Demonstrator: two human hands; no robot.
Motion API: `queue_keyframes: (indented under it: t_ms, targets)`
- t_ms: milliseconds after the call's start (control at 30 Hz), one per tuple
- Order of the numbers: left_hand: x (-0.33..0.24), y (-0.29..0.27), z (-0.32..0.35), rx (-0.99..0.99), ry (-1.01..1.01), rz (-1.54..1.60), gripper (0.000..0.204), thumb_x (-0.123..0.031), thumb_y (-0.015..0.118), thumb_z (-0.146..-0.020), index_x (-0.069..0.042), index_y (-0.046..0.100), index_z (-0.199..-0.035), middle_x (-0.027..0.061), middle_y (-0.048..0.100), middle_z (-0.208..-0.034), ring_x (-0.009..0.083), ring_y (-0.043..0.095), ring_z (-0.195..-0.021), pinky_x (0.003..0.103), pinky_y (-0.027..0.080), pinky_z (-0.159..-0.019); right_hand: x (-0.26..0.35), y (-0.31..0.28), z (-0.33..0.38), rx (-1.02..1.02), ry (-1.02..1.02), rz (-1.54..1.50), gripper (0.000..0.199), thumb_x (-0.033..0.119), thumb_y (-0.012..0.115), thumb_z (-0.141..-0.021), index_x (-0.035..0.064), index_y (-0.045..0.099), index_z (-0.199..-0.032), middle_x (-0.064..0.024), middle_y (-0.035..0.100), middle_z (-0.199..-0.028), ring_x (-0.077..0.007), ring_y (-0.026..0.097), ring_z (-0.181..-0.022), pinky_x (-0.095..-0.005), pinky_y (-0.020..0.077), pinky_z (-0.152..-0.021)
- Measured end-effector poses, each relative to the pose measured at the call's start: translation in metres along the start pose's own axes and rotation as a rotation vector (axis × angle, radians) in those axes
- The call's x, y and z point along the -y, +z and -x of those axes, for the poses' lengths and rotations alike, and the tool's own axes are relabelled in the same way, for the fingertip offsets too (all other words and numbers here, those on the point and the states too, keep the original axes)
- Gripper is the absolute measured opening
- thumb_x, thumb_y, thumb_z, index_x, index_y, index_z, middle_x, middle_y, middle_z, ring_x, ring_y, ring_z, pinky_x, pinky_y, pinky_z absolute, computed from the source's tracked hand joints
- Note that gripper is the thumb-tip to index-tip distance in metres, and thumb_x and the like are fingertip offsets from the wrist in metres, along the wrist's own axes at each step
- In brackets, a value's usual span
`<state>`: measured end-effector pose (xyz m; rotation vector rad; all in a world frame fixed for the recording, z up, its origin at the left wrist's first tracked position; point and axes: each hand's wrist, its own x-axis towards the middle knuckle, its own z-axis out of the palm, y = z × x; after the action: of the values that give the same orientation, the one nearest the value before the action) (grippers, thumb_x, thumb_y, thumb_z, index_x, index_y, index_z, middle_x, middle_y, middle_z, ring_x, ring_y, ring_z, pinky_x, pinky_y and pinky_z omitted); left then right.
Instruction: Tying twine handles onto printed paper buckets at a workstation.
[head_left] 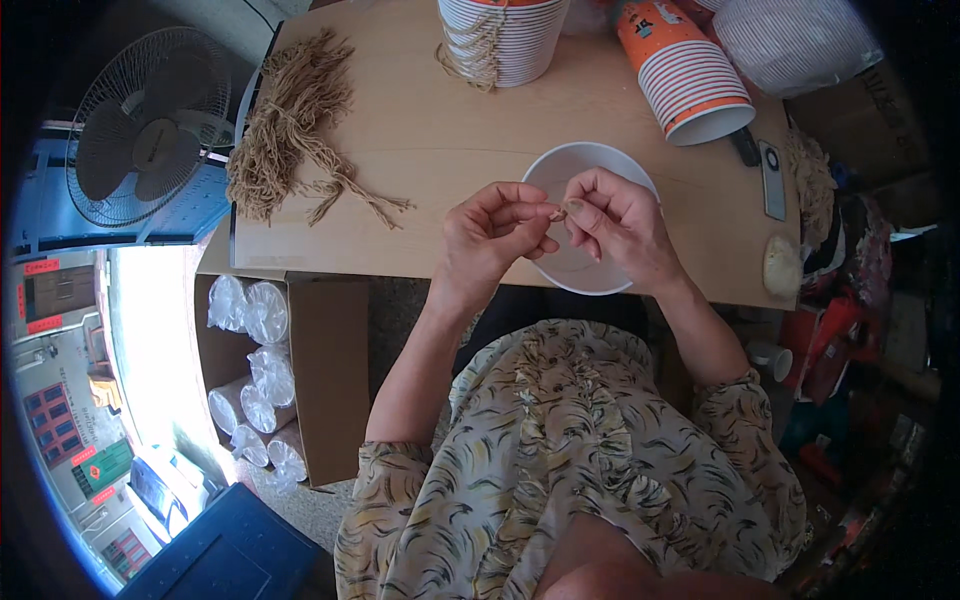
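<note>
Over a white paper bucket (590, 158), my left hand (482, 232) and my right hand (632, 228) meet, both with thumb and fingers pinched together. A tiny brownish bit shows between their fingertips, too small to name. The bucket sits at the table's near edge, its round mouth facing me, partly covered by my hands. To the left lies a heap of brown twine (290, 125), with several knotted strands trailing toward my left hand.
A stack of paper buckets (520, 45) with twine loops stands at the back. Orange-and-white buckets (690, 85) lie at the back right, near a phone-like grey object (772, 180). A fan (150, 140) is at left; a carton (335, 380) holds plastic-wrapped stacks below.
</note>
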<state>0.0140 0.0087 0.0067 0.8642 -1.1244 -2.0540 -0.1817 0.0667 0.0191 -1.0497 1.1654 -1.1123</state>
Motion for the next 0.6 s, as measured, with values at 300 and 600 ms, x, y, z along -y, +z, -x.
queue_keyframes:
  t_ms: [300, 600]
  targets:
    - [-0.0016, -0.0001, -0.0005, 0.029, -0.021, 0.043, 0.038, -0.002, 0.066, -0.093, 0.005, 0.054, -0.128, 0.0135, 0.072, -0.106, 0.0156, 0.072, -0.08, 0.025, 0.058, -0.071, 0.0011, 0.0008, -0.0006, -0.021, -0.019, 0.017, 0.015, 0.018, 0.055, -0.103, 0.0029, 0.057, -0.102, 0.0008, 0.058, -0.079, -0.0033, 0.053, -0.068, -0.0184, 0.041, -0.055]
    - [-0.0007, 0.0029, -0.0024, -0.014, 0.019, -0.043, 0.039, -0.001, 0.07, -0.09, 0.006, 0.054, -0.125, 0.0136, 0.073, -0.094, 0.0146, 0.071, -0.077, 0.025, 0.059, -0.069, 0.0037, -0.0041, 0.0003, 0.037, 0.074, 0.06, 0.017, 0.02, 0.057, -0.102, 0.003, 0.059, -0.101, 0.001, 0.059, -0.076, -0.0027, 0.053, -0.066, -0.0182, 0.0414, -0.056]
